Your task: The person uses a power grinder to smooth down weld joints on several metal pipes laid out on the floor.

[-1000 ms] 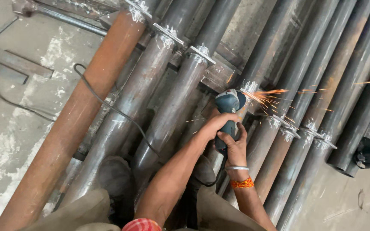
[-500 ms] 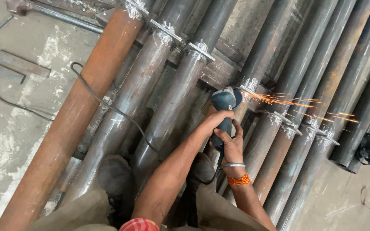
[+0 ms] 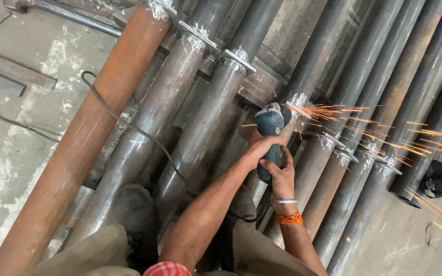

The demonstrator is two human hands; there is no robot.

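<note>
A blue angle grinder (image 3: 270, 124) is pressed against the welded joint (image 3: 299, 100) of a steel pipe, and orange sparks (image 3: 369, 122) fly off to the right. My left hand (image 3: 258, 148) wraps the grinder's body just behind its head. My right hand (image 3: 281, 176) grips the rear handle; its wrist wears a metal bangle and an orange thread. Both arms reach up from the bottom of the head view.
Several long steel pipes lie side by side, with a rusty orange pipe (image 3: 85, 140) at the left. A black cable (image 3: 129, 125) runs across the pipes. My shoe (image 3: 131, 207) rests on one pipe. A black clamp-like part (image 3: 433, 179) sits at the right on the concrete floor (image 3: 11, 133).
The sparks keep streaming rightward and now spread longer. The grinder and both hands stay at the same pipe joint, with only slight shifts.
</note>
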